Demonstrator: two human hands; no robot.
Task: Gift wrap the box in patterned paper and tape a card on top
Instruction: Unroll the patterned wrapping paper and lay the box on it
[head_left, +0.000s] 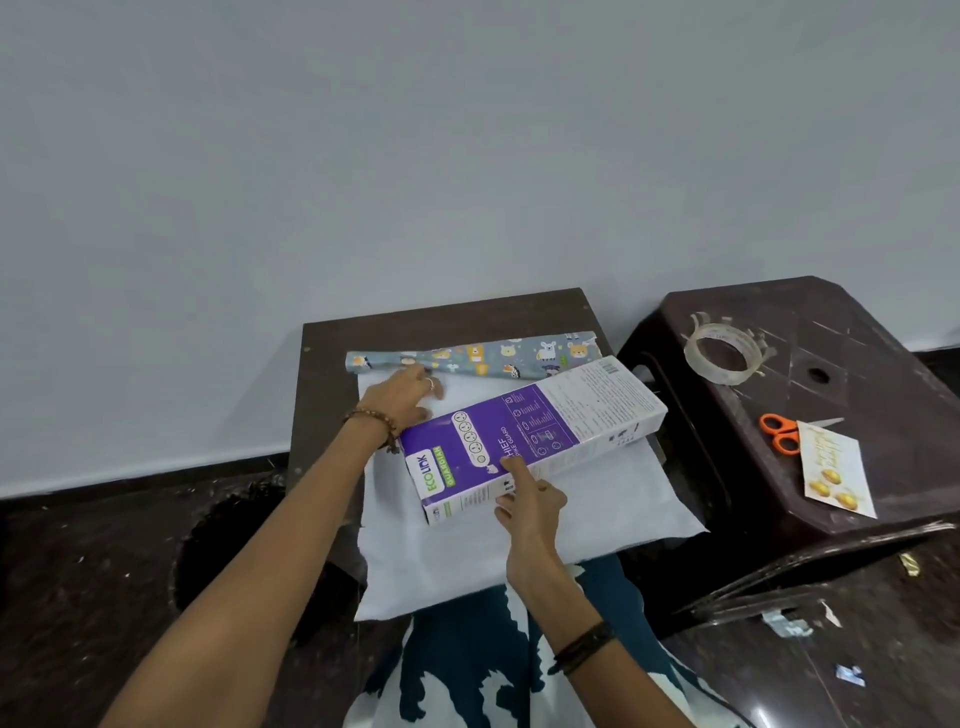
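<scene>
Right hand (530, 506): fingers loosely curled against the near long side of the box (530, 441), forefinger extended onto its purple top face; touching rather than clasping. Box: long, purple and white, lying flat and skewed across the white underside of the wrapping paper (597, 499). Left hand (410, 397): beyond the box's left end, fingers spread flat and pressing on the paper next to its rolled portion (498, 356), gripping nothing. Rolled portion: animal print, lying along the far edge of the small dark table (322, 374). To the right of both hands, a dark plastic stool (831, 499) carrying a roll of clear tape (724, 353), orange-handled scissors (784, 434) and a card (836, 473) with gold motifs, the card overlapping the scissors.
</scene>
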